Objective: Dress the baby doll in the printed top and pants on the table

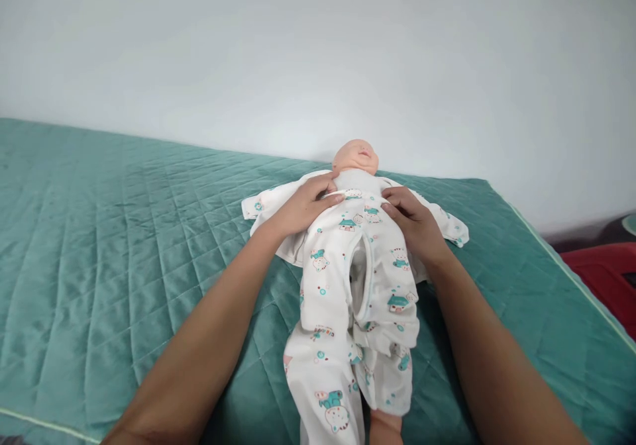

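Pinching the romper point(342, 279) on the doll point(355, 157) are left hand point(303, 206) and right hand point(415, 223).

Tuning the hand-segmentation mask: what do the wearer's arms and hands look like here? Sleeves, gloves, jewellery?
Nothing is worn. The left hand and the right hand have no gloves and no visible rings. The left forearm and the right forearm show no sleeve, watch or band down to the frame's bottom edge. No tattoos or marks show.

Baby doll point(355, 157): 1. Printed sleepsuit point(342, 279): 1. Teal quilted cover point(124, 233): 1. Red object point(609, 279): 1. Hands: 2, namely left hand point(303, 208), right hand point(415, 225).
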`<action>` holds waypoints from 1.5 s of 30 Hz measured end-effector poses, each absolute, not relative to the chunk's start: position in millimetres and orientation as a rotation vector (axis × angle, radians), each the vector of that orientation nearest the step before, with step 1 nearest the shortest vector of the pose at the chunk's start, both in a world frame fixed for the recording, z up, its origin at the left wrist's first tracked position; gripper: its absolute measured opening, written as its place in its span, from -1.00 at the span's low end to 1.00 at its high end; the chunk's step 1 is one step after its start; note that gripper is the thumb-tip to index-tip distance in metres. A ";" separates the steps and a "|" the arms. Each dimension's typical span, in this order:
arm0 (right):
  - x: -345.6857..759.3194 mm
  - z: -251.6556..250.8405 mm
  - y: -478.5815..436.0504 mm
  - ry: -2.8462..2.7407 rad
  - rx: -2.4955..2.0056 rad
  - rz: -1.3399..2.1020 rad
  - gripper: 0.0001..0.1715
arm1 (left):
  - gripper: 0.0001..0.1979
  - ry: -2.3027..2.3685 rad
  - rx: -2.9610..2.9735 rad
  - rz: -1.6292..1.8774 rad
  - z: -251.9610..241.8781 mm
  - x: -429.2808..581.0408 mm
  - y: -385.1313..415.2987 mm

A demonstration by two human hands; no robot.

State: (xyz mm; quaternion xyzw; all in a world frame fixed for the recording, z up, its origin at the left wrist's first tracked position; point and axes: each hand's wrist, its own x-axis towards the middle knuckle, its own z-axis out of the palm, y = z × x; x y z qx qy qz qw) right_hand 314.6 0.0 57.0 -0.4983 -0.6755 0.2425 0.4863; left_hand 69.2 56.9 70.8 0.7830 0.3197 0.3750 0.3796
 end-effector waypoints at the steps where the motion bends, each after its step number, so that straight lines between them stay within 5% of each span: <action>1: 313.9 57.3 2.1 -1.631 -1.255 0.579 -0.67 | -0.68 0.824 2.011 0.940 71.8 69.3 58.9; 14: 316.6 60.6 72.2 -1.566 -1.633 0.415 -0.61 | -0.76 1.412 2.054 0.931 70.3 99.3 117.9; 21: 310.8 51.3 58.1 -1.471 -1.540 0.319 -0.69 | -0.98 1.269 2.003 1.030 56.7 98.5 114.9; 25: 313.1 47.8 56.0 -1.519 -1.429 0.274 -0.81 | -0.78 1.242 2.162 1.110 47.4 97.1 116.4; 30: 318.4 43.2 44.3 -1.637 -1.239 0.307 -0.71 | -0.66 1.210 2.318 1.105 44.0 91.3 112.5; 45: 277.8 8.3 -180.7 -1.367 -1.425 0.309 -0.57 | -0.56 1.490 2.403 0.913 1.9 42.2 1.5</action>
